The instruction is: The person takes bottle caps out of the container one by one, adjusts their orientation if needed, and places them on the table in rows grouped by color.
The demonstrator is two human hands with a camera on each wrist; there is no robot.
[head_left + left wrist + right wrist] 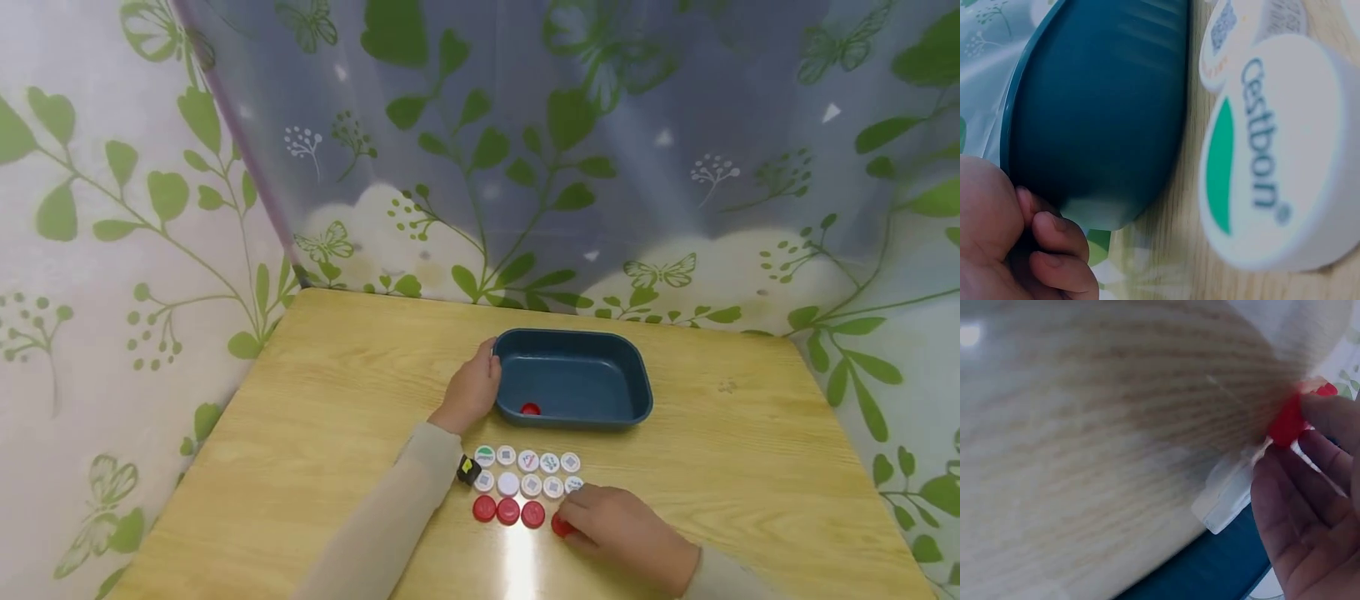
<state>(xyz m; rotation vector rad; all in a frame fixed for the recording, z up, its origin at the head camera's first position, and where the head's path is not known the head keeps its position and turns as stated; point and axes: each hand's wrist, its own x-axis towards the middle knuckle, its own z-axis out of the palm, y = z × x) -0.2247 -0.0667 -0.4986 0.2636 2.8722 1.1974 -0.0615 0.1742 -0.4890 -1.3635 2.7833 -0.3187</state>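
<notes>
My left hand [471, 387] grips the left end of a dark blue plastic bin [570, 423], its fingers and thumb at the rim. One red bottle cap [531, 409] lies inside the bin near its front wall. My right hand [617, 527] pinches another red bottle cap [1288, 422] between thumb and fingers, low over the table at the right end of a row. To the left of it in that row sit three red caps [507, 511]. White bottle caps [528, 461] form two rows between these and the bin; the nearest to the left wrist camera reads "Cestbon".
A wood-grain table [360, 358] bears everything. Behind it hangs a curtain [487, 167] with green leaves and butterflies, which also closes off both sides. A black wrist strap piece [468, 469] on my left sleeve overlaps the left end of the white rows.
</notes>
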